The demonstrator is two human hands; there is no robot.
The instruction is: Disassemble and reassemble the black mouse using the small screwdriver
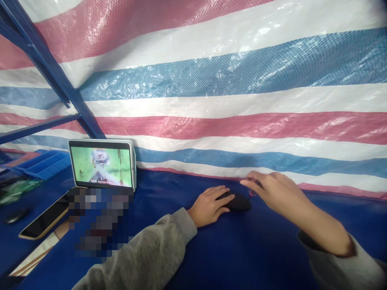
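A dark, rounded object like a computer mouse (239,202) lies on the blue table surface (223,249). My left hand (211,205) rests against its left side, fingers apart and partly over it. To the right, my right hand (269,187) is raised above the table, with thumb and fingers pinched together. Just below those fingertips shows a small reddish piece (252,193), close to the right end of the dark object. Whether the pinch holds it is partly blurred.
A tablet (102,165) stands at the left with its screen lit. Near it lie a phone (45,215), a blue divided tray (45,163) and green plastic (21,191). A striped sheet (211,129) hangs behind the table, beside a blue metal frame (57,66).
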